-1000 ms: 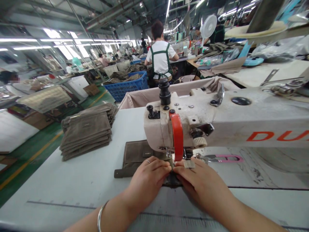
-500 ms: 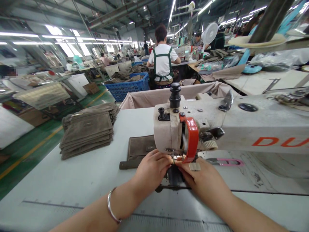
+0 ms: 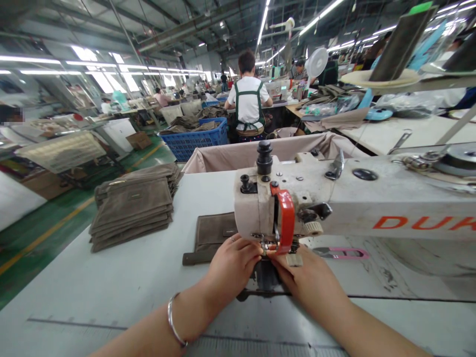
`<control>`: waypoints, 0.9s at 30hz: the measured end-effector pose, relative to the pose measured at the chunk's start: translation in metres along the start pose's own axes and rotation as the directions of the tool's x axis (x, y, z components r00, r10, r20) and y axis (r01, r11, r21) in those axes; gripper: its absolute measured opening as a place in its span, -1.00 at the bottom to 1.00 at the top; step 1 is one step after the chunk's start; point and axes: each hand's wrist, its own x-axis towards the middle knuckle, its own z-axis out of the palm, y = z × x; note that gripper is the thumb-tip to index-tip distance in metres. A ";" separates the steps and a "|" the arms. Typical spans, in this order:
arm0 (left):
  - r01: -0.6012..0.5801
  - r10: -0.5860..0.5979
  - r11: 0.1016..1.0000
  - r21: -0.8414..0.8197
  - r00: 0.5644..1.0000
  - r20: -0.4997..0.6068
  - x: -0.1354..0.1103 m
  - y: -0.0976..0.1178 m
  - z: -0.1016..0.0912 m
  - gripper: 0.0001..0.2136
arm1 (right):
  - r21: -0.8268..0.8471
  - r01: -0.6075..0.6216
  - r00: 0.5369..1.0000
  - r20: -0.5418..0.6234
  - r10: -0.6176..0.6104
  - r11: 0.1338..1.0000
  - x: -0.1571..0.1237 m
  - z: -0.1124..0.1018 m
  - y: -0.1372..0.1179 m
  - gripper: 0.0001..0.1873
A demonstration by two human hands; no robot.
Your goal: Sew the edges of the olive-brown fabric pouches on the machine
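Note:
My left hand [image 3: 232, 263], a silver bangle on its wrist, is closed with its fingertips pinched near the needle of a white sewing machine [image 3: 256, 208]. From the right, my right hand [image 3: 308, 272] meets it with closed fingers, partly hidden behind the red guard [image 3: 285, 220]. Both hands are on a brown fabric piece [image 3: 211, 228] bearing a small label. Its right part is hidden under the machine head and my hands, so the exact grip is hard to see. Thread snips [image 3: 345, 253] with a pink handle lie right of my right hand.
A stack of brown fabric pieces [image 3: 132, 208] sits on the table's left side. Behind the machine hangs a pinkish cloth-lined bin [image 3: 215, 157]. Beyond it, a person [image 3: 249, 99] sits facing away beside a blue crate [image 3: 201, 141]. A thread cone [image 3: 399, 47] stands upper right.
My view has shifted slightly, so the machine appears a little lower and further left. Both hands stay by the needle, in nearly the same pose.

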 end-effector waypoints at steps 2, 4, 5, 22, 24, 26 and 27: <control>0.002 -0.002 1.000 0.002 1.000 -0.006 0.000 -0.001 0.001 -0.88 | 0.007 -0.018 1.000 0.018 0.018 1.000 0.000 0.001 0.000 -0.76; 0.011 -0.011 1.000 0.005 1.000 -0.010 0.000 -0.001 0.002 -0.88 | 0.018 -0.049 0.998 0.031 0.048 0.999 -0.001 0.002 0.000 -0.76; 0.014 -0.014 1.000 0.005 1.000 -0.011 0.000 -0.002 0.003 -0.88 | 0.020 -0.061 0.998 0.035 0.061 0.998 -0.001 0.002 0.000 -0.76; 0.032 -0.031 0.999 0.008 0.999 -0.011 -0.001 -0.004 0.004 -0.87 | 0.007 -0.116 0.993 0.037 0.116 0.993 0.000 0.003 -0.005 -0.77; 0.044 -0.044 0.999 0.015 0.999 -0.008 -0.001 -0.004 0.004 -0.87 | 0.028 -0.129 0.991 0.047 0.127 0.991 0.001 0.004 -0.004 -0.77; 0.058 -0.057 0.998 0.025 0.998 -0.012 -0.001 -0.004 0.005 -0.86 | 0.049 -0.137 0.989 0.056 0.134 0.989 0.002 0.005 -0.002 -0.78; 0.060 -0.060 0.998 0.030 0.998 -0.016 0.000 -0.004 0.005 -0.86 | 0.056 -0.141 0.989 0.057 0.138 0.988 0.002 0.006 -0.002 -0.78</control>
